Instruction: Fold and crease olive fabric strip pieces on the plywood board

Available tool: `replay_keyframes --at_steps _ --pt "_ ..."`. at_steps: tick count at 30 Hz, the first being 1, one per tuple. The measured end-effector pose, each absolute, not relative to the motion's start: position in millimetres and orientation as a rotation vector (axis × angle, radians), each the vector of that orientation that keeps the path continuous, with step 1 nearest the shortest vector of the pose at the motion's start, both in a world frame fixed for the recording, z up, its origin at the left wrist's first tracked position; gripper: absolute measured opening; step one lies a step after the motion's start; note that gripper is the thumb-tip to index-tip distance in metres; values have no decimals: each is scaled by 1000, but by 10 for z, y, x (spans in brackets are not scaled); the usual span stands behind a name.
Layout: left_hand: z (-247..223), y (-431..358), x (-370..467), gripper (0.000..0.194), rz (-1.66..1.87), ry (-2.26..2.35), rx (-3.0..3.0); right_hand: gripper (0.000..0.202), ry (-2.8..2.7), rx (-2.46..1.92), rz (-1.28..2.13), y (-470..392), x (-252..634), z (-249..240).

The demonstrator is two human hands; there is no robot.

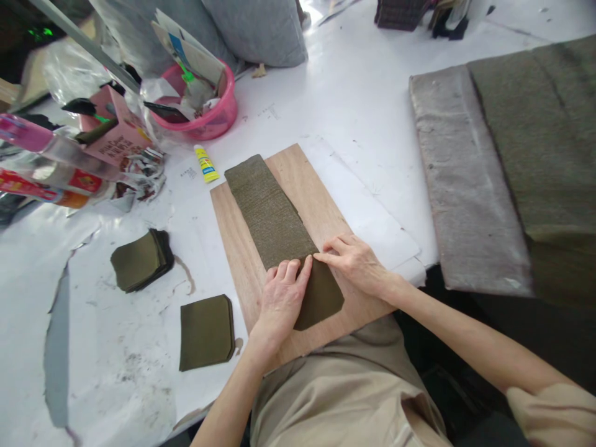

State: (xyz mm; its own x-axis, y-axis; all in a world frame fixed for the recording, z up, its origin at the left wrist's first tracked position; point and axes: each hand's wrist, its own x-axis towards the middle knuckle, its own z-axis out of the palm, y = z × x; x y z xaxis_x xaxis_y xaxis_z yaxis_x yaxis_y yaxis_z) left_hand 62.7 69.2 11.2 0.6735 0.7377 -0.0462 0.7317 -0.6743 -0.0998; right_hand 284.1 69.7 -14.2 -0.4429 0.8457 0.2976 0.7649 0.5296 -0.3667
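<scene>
I am seemingly aligning olive piece (322, 297) to textured strip (265, 208), near end, on board (321, 202) | left hand (282, 292) pressing, fingers together; right hand (358, 264) pointing to seam; pinch unclear | next probably needing even edges

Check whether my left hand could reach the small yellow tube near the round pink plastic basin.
Probably yes: the small yellow tube lies uncovered on the white tabletop, just past the flat light-brown wooden board, with nothing standing between. The left hand would first have to leave the olive-brown fabric strip it touches.
</scene>
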Motion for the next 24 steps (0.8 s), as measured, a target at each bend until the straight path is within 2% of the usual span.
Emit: replay_keyframes --at_steps 7,15,20,24 --pt "-57 455 269 42 -96 -1455 -2668 27 -2366 -1344 155 659 2812 -148" --pt "-24 358 -6 17 -492 -1807 -2574 22 -2134 -1384 322 711 2708 -63" --pt "19 376 34 16 -604 -1880 -2592 4 -2445 -1384 291 810 2492 140" --pt "6 385 90 14 -619 -1855 -2625 9 -2535 -1451 323 935 2418 181"
